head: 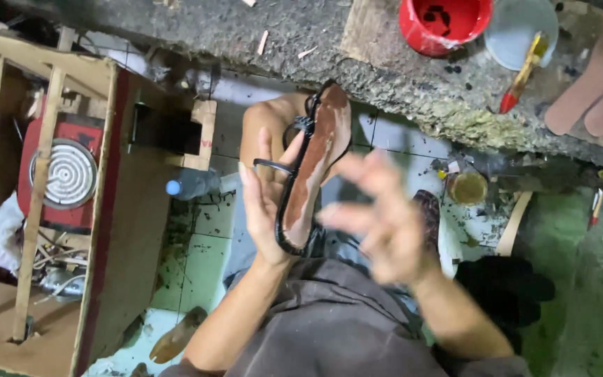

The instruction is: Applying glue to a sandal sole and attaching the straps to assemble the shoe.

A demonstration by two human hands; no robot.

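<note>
1. Dim, flat indoor light is falling over the scene, with no single lamp showing as its source.
2. The right hand (385, 223) is smearing into heavy motion blur, its fingers losing their outlines.
3. The left hand (270, 202) and the sandal sole (312, 171) it is holding are staying fairly sharp.
4. Deep shadow is filling the top left corner and the space under the wooden frame (43, 174).
5. The red bucket (444, 24) and the white floor tiles (204, 258) are catching the most light, without harsh glare.
6. Edges are looking slightly soft and stretched, and fine grain is showing in the dark areas.
</note>
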